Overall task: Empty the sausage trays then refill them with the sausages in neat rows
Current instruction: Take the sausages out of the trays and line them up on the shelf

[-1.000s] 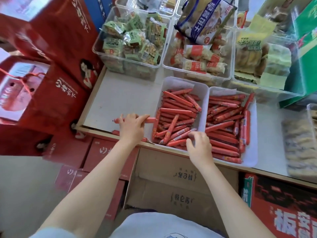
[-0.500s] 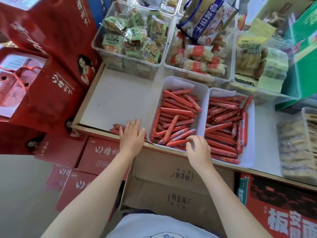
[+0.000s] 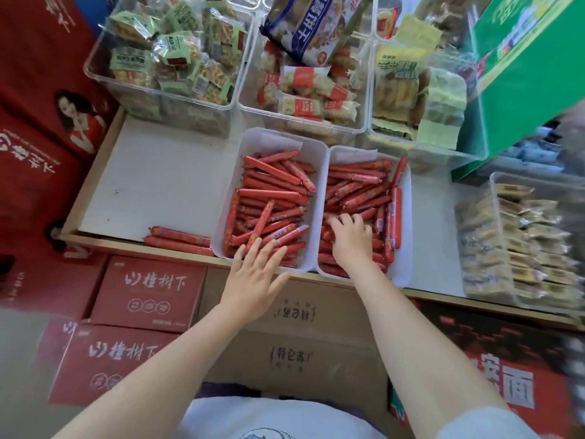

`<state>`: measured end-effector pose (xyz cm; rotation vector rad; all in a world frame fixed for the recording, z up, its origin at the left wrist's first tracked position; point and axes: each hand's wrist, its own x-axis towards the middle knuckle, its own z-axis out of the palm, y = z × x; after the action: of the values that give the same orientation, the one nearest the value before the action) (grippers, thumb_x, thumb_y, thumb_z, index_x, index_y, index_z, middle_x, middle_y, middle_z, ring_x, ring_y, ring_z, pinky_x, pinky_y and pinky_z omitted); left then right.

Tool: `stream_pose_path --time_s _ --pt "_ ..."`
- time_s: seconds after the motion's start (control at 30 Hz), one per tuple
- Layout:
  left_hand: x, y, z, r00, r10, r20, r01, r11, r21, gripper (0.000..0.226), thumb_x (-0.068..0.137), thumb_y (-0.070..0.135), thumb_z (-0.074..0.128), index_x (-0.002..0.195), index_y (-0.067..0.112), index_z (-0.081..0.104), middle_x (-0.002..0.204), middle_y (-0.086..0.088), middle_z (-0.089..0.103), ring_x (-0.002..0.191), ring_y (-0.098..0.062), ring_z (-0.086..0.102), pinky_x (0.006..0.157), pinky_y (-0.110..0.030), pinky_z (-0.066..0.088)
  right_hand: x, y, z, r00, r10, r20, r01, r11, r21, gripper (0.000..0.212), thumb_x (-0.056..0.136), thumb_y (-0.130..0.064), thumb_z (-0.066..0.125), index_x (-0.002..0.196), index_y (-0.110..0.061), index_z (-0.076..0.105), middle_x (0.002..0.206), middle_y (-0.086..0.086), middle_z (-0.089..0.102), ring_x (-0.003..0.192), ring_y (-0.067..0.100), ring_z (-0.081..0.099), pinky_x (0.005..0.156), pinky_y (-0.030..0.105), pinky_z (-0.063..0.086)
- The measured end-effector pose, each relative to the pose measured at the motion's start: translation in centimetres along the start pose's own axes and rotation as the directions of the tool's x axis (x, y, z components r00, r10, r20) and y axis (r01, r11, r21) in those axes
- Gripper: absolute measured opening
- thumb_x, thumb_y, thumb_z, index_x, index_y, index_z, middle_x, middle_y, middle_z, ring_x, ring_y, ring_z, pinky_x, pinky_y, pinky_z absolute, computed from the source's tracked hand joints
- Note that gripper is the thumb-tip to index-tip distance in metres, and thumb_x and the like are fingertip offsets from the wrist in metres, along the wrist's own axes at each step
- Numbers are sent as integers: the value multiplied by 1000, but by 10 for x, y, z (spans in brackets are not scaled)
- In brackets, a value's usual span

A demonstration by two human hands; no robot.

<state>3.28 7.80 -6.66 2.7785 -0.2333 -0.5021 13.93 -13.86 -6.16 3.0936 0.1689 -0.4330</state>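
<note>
Head view: left hand (image 3: 254, 274) reaches with straight, spread fingers over the left tray (image 3: 228, 198); right hand (image 3: 349, 240) curls its fingers among sausages (image 3: 354, 193) in the right tray (image 3: 406, 217).

Two bare forearms reach in from the near edge, belonging to a person seen from above. The left hand (image 3: 257, 270) and right hand (image 3: 351, 241) wear no gloves, rings, watch or bracelet. A short pale blue-grey sleeve (image 3: 487, 426) covers the right upper arm at the near right corner. Between the arms, the chest shows a white T-shirt (image 3: 269, 418) with a small blue printed design, cut off by the near edge.
</note>
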Motion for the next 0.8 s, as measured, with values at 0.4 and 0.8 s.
stream_pose_path --time_s 0.4,0.8 --pt "-9 32 -72 938 -314 149 240 275 -931 20 95 23 66 112 16 74 111 4 74 110 -12 66 91 -22 53 -55 -23 -87 801 593 -84 30 101 994 15 92 -20 68 106 -18 68 101 -6 69 98 9 67 88 21 51" --pt "-10 -35 -109 859 -480 175 -108 -504 -857 13 101 21 55 104 11 64 92 -10 72 85 -20 72 79 -33 58 -51 -139 -64 959 104 265 -258 -75 963 25 101 -29 52 117 -15 66 109 8 73 104 25 69 92 40 56"
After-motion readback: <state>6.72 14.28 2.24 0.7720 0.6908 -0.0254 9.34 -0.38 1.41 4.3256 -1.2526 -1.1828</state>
